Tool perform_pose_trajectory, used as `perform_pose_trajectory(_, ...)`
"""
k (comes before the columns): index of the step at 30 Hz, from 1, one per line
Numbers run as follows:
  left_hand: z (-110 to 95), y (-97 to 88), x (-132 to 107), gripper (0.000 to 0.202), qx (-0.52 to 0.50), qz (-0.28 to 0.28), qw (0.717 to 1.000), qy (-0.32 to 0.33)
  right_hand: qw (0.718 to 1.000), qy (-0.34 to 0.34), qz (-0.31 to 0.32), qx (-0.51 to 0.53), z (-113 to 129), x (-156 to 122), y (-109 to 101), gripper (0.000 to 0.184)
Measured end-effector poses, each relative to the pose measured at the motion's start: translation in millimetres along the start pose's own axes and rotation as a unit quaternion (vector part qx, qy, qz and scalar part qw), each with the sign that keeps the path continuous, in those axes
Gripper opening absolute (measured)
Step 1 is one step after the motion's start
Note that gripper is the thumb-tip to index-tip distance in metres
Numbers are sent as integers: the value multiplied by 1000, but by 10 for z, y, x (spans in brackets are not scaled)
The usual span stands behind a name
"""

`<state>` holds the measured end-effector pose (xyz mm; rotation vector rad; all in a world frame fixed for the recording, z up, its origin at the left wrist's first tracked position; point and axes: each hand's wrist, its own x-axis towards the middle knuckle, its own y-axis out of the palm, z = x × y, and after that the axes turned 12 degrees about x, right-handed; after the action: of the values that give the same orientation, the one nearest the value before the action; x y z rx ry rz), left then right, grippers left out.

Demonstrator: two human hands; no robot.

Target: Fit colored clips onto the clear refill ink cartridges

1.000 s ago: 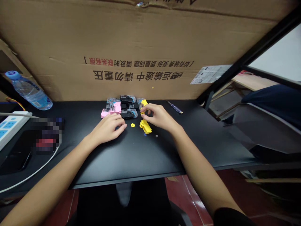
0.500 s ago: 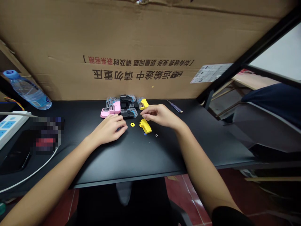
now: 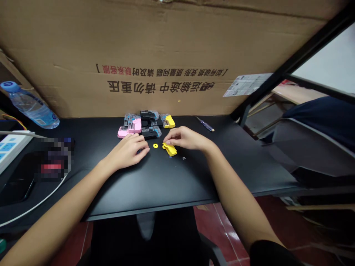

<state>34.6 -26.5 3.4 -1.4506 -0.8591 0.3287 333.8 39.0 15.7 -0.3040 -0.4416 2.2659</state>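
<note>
My right hand has its thumb and fingertips closed on the upper end of a small yellow plastic casing, which lies on the black table. A flat yellow ring with a dark centre lies just left of it. Near the casing are a small blue piece and a tiny pale C-shaped clip. My left hand rests on the table with curled fingers. Something dark blue shows under them, mostly hidden, too little to name.
Behind my hands sit several pink, yellow and clear-and-black plastic casings. A screwdriver lies at the back right. To the left are a water bottle, a power strip, a phone and a white cable. Cardboard stands behind the table.
My right hand has come down slightly onto the yellow casing, and its fingertips now meet the upper end. My left hand keeps its place. The view has shifted a little.
</note>
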Motion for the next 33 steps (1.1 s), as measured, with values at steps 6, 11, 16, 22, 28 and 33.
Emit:
perform_pose_trajectory(6, -5, -13, -1, 32, 7, 6, 1000, -1, 1000, 5, 12, 22, 14, 3, 13, 36)
perform_pose_trajectory(11, -17, -22, -1, 33, 8, 8, 1000, -3, 1000, 10, 19, 15, -6, 23, 30, 38)
perform_pose_trajectory(16, -17, -19, -3, 33, 2, 7, 1000, -4, 1000, -16, 16, -20, -46, 38, 25, 36)
perform_pose_trajectory(22, -15, -12, 1, 33, -2, 9, 1000, -1, 992, -95, 21, -78, -88, 48, 9, 34)
perform_pose_trajectory(28, -9, -9, 1, 32, -2, 7, 1000, 1, 995, -57, 46, -74, -98, 45, 0, 40)
perform_pose_trajectory(33, -11, -17, 3, 30, -1, 6, 1000, 0, 996, -29, 55, -67, -80, 46, 18, 44)
